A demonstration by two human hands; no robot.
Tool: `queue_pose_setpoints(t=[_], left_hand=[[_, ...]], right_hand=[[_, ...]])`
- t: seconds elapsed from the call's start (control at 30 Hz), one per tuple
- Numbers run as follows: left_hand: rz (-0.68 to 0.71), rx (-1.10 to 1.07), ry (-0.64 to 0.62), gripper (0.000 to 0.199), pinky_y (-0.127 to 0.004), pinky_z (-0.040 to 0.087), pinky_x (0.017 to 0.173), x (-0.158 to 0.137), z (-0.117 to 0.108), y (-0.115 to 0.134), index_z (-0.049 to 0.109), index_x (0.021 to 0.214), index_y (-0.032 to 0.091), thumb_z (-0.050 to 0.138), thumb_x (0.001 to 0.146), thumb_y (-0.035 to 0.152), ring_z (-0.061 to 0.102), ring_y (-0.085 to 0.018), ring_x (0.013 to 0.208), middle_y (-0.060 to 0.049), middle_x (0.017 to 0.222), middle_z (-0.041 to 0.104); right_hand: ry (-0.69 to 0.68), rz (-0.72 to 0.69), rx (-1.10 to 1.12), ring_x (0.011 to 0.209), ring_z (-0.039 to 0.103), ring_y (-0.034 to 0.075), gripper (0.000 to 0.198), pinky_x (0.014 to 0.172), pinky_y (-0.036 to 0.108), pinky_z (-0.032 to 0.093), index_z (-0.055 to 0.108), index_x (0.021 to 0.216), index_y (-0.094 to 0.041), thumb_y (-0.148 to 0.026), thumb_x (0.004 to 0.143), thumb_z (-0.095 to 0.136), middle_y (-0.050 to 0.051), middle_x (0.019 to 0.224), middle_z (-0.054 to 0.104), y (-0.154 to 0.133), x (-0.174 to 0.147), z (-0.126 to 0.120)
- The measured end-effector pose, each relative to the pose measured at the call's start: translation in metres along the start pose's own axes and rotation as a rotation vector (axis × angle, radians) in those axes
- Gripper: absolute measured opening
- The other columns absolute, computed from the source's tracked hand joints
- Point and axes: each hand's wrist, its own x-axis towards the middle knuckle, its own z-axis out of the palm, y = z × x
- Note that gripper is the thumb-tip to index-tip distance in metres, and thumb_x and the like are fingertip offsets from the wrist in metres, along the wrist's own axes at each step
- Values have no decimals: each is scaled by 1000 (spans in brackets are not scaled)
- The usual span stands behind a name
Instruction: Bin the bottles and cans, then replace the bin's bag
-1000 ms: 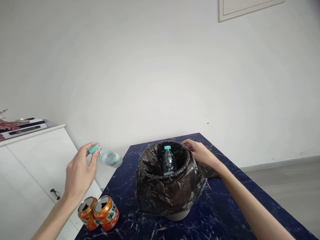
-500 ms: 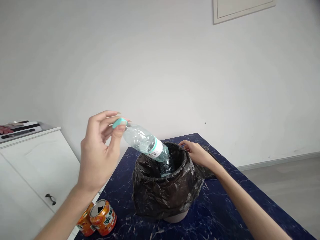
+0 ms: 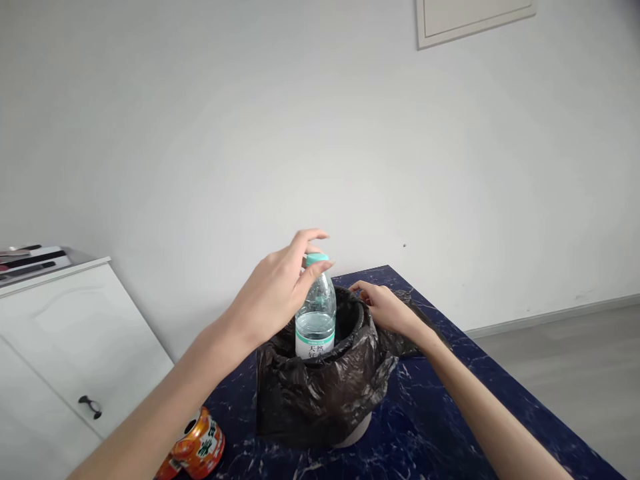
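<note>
Though arched, left fingers [image 3: 315, 234] (on bottle [image 3: 316, 321])

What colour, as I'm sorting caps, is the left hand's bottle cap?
The bottle cap is turquoise; head view shows it best.

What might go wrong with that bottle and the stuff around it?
The bottle might slip or tip: the left hand's grip is high, around the green cap.

The black bag might slide or get tugged, since it just hangs over the bin's rim with the right hand at its edge.

The orange cans could get bumped, because the left forearm partly hides them.
</note>
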Motion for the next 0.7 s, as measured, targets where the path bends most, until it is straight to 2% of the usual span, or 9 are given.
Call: queue_pose_setpoints(t=[0.13, 0.33, 0.57, 0.7], left_hand=[[-2, 4, -74, 36, -39, 58, 78, 5, 12, 3, 52, 142, 30, 48, 108, 41, 75, -22, 81, -7, 120, 78], [-7, 4, -107, 36, -39, 58, 79, 5, 19, 3, 54, 141, 29, 49, 107, 40, 76, -24, 89, -8, 119, 79], [25, 64, -18, 38, -35, 56, 73, 6, 16, 0, 48, 146, 27, 47, 109, 36, 76, -22, 85, -8, 118, 79], [81, 139, -68, 41, -37, 56, 78, 3, 22, -3, 49, 147, 24, 47, 109, 37, 76, -26, 95, -10, 116, 79]], right_hand=[[-3, -3, 0, 68, 63, 20, 27, 65, 29, 39, 68, 113, -22, -21, 89, 53, 0, 75, 71, 1, 1, -1], [-1, 1, -2, 71, 66, 20, 28, 65, 29, 39, 68, 114, -20, -20, 89, 54, 2, 80, 73, 2, 2, -2], [-10, 6, -8, 73, 66, 20, 26, 65, 29, 38, 68, 113, -21, -21, 92, 54, 3, 83, 74, 0, 1, -3], [-15, -1, -12, 71, 65, 20, 29, 64, 29, 38, 67, 115, -21, -18, 90, 53, 2, 81, 74, 1, 0, -2]])
